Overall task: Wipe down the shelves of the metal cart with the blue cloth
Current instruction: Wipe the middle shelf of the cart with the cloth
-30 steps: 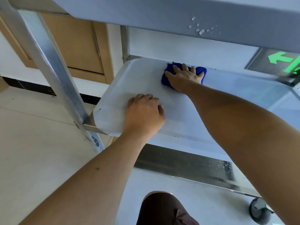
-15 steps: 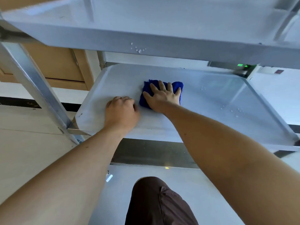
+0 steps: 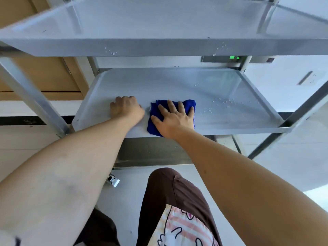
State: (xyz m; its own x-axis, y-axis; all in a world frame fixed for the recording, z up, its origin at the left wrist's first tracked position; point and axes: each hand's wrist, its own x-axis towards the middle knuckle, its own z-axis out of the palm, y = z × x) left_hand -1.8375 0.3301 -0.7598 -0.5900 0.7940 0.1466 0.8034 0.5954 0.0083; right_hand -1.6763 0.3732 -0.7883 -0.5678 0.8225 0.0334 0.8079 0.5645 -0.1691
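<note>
The metal cart's middle shelf [image 3: 221,96] is a shallow steel tray seen from above. A folded blue cloth [image 3: 188,103] lies near its front edge. My right hand [image 3: 174,119] presses flat on the cloth with fingers spread. My left hand [image 3: 125,107] rests on the shelf just left of the cloth as a closed fist, holding nothing visible. Water droplets [image 3: 223,101] sit on the shelf right of the cloth. The top shelf [image 3: 159,23] hangs above, with droplets on its front lip.
Slanted steel legs [image 3: 33,98] frame the cart on both sides. A lower shelf [image 3: 150,153] shows beneath the middle one. A caster [image 3: 112,180] stands on the pale floor. A wooden cabinet [image 3: 44,75] is behind on the left. My knee in brown fabric [image 3: 170,189] is below.
My right hand has dragged the blue cloth from the shelf's back left toward the front edge and slightly right. My left fist stays on the shelf. The camera has tilted, showing more of the shelf.
</note>
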